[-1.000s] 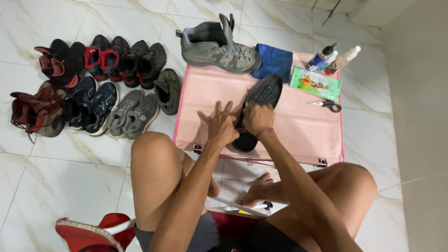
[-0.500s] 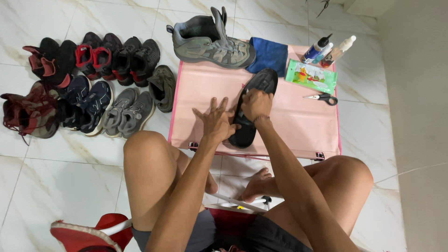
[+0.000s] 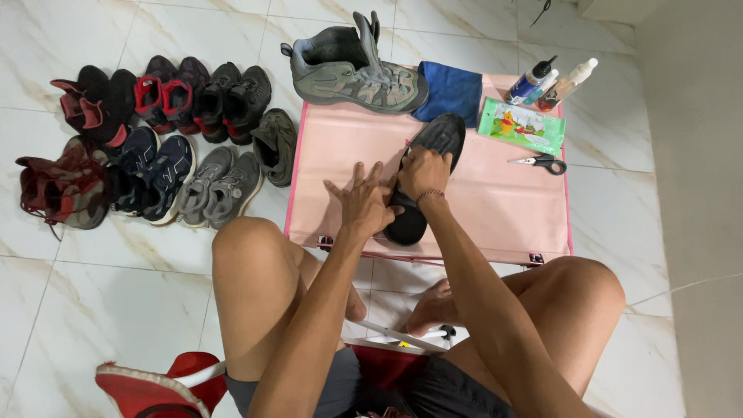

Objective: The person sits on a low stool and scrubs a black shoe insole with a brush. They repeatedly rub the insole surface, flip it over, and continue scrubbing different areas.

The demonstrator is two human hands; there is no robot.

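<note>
The person is sitting with bare knees raised before a low pink counter (image 3: 495, 209). The left hand (image 3: 364, 203) is resting fingers spread — gripping nothing — against the side of a black shoe (image 3: 429, 174) lying on the pink surface, while the right hand (image 3: 424, 172) is pressing down on top of it, curled over its middle. Farther off, scissors (image 3: 542, 162), a green wipes packet (image 3: 520, 125), a blue cloth (image 3: 453, 91), two bottles (image 3: 549, 81) and a grey boot (image 3: 356, 73) are lying — more shoes (image 3: 155, 147) are lined up on the tiled floor.
</note>
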